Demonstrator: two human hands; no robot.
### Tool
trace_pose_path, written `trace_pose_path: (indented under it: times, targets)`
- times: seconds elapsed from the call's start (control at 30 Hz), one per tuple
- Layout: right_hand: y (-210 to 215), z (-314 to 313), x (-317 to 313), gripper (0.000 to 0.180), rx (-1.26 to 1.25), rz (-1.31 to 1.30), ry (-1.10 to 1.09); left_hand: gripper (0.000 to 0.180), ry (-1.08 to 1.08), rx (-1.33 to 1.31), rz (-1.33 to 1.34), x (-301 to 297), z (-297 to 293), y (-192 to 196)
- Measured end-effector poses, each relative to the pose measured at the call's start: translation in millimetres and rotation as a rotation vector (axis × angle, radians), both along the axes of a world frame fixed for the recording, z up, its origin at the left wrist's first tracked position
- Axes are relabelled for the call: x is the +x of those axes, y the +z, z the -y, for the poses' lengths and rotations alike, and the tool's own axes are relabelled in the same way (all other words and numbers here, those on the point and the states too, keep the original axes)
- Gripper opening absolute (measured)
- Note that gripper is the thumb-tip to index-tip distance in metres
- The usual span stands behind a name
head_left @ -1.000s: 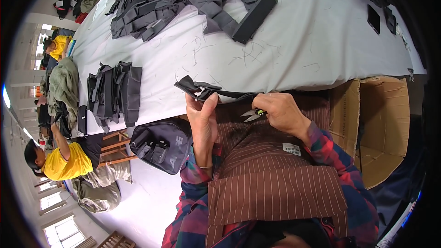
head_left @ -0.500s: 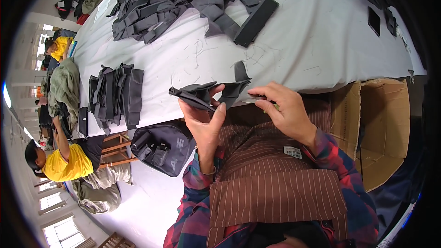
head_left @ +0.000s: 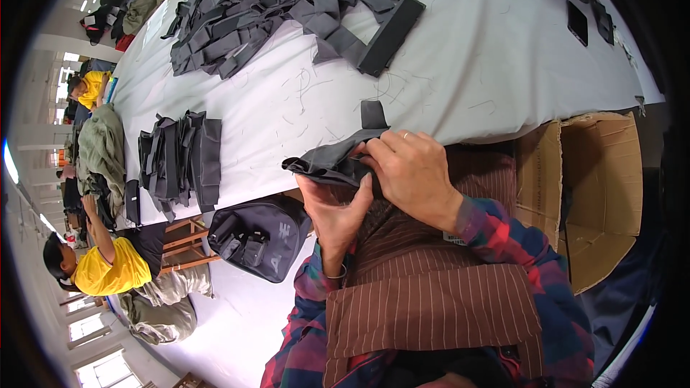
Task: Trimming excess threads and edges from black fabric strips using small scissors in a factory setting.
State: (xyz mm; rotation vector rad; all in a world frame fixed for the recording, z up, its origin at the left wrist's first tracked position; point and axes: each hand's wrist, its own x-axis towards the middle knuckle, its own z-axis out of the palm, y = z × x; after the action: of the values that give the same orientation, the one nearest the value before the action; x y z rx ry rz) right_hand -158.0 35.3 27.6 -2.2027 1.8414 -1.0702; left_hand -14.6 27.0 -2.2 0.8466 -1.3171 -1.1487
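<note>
Dark grey fabric pieces (head_left: 327,156), folded and layered, are held just over the near edge of the white-covered table (head_left: 431,79). My left hand (head_left: 334,210) grips them from below, with the thumb on the near side. From the right, my right hand (head_left: 417,174) closes its bent fingers on the fabric's right part. A flap of the cloth sticks up beyond the knuckles. The right fingertips are partly hidden, and whether they also hold a small tool cannot be seen. To the left lies a row of similar stacked pieces (head_left: 183,162).
A large heap of grey strips (head_left: 251,18) covers the far side of the table. A phone (head_left: 577,23) lies at far right. An open cardboard box (head_left: 604,179) stands right of me, a dark bag (head_left: 277,233) below the table edge. A person in yellow (head_left: 111,269) works at left.
My right hand has moved left onto the fabric; before, it was apart and held a small metallic thing. My left hand has shifted slightly right and down with the pieces.
</note>
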Motion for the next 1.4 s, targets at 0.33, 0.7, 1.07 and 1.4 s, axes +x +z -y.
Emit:
trace_pose_path:
  times: [0.33,0.7,1.07,1.4]
  targets:
    - [-3.6,0.8,-9.1,0.009,0.119,0.196,0.041,0.057,-0.107,0.152,-0.010,-7.2,3.9,32.2]
    - [-5.7,0.3,-7.5,0.008,0.062,0.166,0.021,0.062,-0.086,0.112,0.041,-5.2,1.3,21.1]
    - [4.5,-6.2,-34.4,0.020,0.329,0.662,0.046,0.050,-0.141,0.318,-0.253,8.9,19.1,24.4]
    - [-1.4,13.1,-23.0,0.018,-0.153,0.192,0.112,0.050,-0.257,0.535,-0.263,7.8,15.5,31.7]
